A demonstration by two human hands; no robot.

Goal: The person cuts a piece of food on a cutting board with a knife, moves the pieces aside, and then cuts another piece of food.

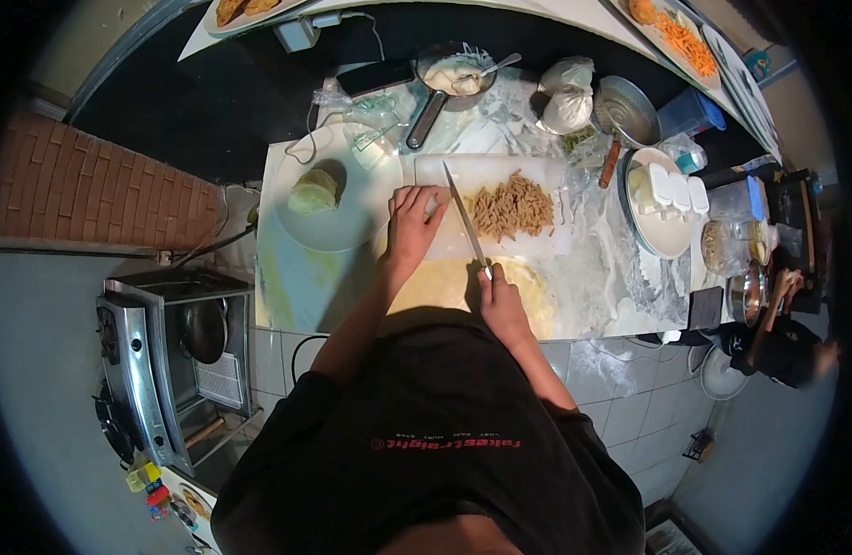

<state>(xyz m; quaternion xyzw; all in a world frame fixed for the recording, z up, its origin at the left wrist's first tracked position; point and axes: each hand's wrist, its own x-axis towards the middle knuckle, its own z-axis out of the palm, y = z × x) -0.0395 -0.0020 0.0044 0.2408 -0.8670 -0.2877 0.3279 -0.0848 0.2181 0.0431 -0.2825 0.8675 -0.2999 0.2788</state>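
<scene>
My right hand (502,305) is closed around the handle of a long kitchen knife (465,218), whose blade points away from me across a white cutting board (557,239). At the board's left side my left hand (413,227) has its fingers curled over a pale lump (432,206), mostly hidden under them; what kind of food it is I cannot tell. Right of the blade lies a pile of brown meat strips (514,207). Beside my left hand, a large pale plate (329,236) bears a piece of cabbage (313,191).
Behind the board stands a pan (429,120) with creamy mix and a spoon. Knotted plastic bags (568,108) and a metal bowl (629,109) are at the back right. A plate (661,242) holds white containers. Another person (779,347) works at far right; a stove (134,370) stands left.
</scene>
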